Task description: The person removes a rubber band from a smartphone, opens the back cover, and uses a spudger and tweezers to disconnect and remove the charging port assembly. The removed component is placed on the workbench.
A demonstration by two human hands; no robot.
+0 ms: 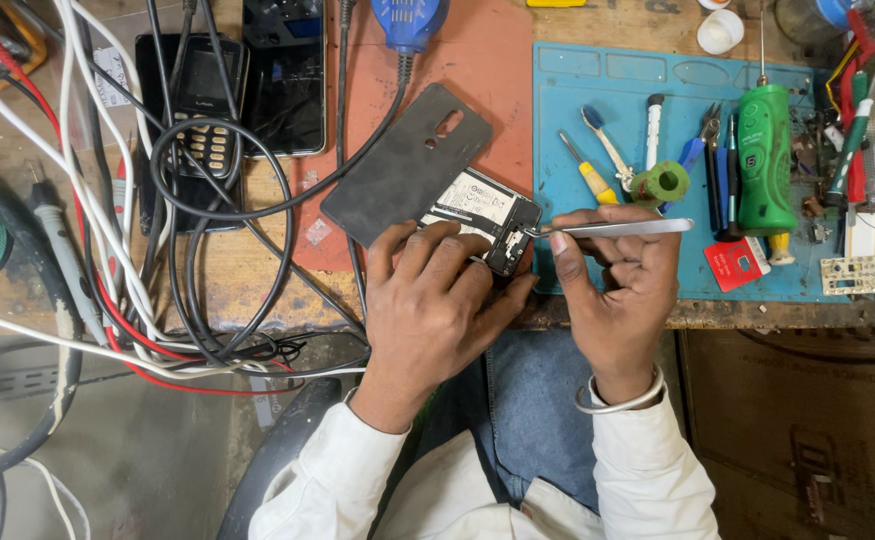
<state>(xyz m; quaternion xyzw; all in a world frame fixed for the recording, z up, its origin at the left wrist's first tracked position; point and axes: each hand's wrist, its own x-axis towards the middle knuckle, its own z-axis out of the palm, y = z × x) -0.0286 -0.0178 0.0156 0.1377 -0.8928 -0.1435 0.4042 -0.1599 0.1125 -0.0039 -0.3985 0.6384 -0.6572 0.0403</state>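
An opened smartphone (485,208) lies on the bench edge with its insides showing. My left hand (435,300) covers its near half and holds it down. A dark grey back cover (404,165) rests tilted over the phone's far end. My right hand (617,285) grips metal tweezers (617,228); their tips touch the phone's right corner by the camera area. A metal bangle sits on my right wrist.
A blue work mat (597,90) on the right holds screwdrivers, pliers, a green tape roll (662,183) and a green electric tool (765,160). At left lie tangled black, white and red cables (167,250), a keypad phone (202,110) and a cracked smartphone (285,75).
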